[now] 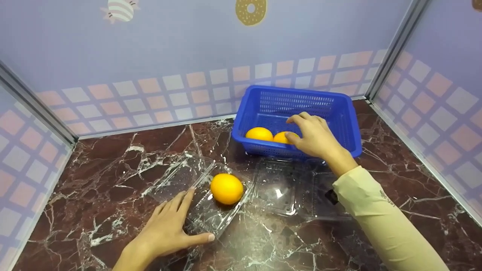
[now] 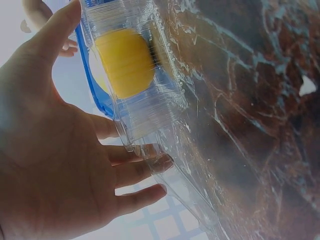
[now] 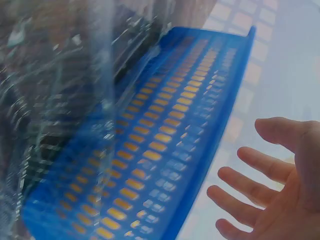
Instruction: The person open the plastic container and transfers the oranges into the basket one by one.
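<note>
An orange point(image 1: 226, 189) sits in one half of a clear plastic clamshell box point(image 1: 211, 216) lying opened out on the table. My left hand point(image 1: 167, 222) rests at this box, thumb by its near corner and straight fingers along its left side; the left wrist view shows fingertips behind the clear plastic point(image 2: 150, 117). Over the blue basket point(image 1: 241, 128), my right hand point(image 1: 314, 135) hovers with loosely bent, spread fingers. Two oranges show in the basket, a left one point(image 1: 259, 133) and another point(image 1: 281, 137) partly hidden by the basket rim and right thumb.
A second clear clamshell box point(image 1: 276, 192) lies opened out in front of the basket, its right part under the right forearm. Patterned panels point(image 1: 150, 49) enclose the marble-look table point(image 1: 109, 203) at the back and both sides.
</note>
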